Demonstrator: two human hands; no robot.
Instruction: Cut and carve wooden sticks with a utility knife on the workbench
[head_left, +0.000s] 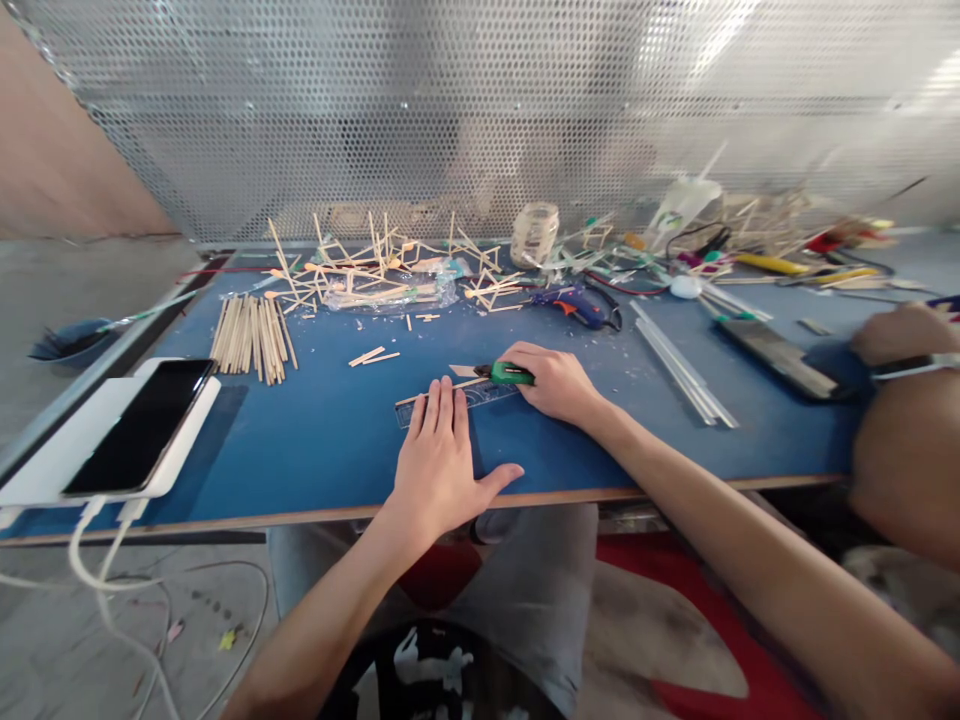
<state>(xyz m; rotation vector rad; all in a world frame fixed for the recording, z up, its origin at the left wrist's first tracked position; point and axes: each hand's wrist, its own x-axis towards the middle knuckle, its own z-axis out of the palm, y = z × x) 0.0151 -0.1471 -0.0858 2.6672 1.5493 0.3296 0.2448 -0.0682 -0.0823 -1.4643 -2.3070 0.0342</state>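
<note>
My left hand (439, 462) lies flat, fingers stretched out, its fingertips pressing on a clear ruler (480, 396) and a thin wooden stick (409, 400) along the ruler's upper edge. In my right hand (556, 383) is a green utility knife (513, 373), its blade out and pointing left, just above the stick. Whether the blade touches the wood I cannot tell. A few short cut stick pieces (373, 356) lie on the blue table beyond my left hand.
A bundle of sticks (253, 338) and a phone (142, 425) on a white power bank lie left. At the back are stick frames (375, 270), a glass jar (535, 235) and a blue glue gun (576, 306). Glue sticks (682, 365) and another person's arm (911, 420) are right.
</note>
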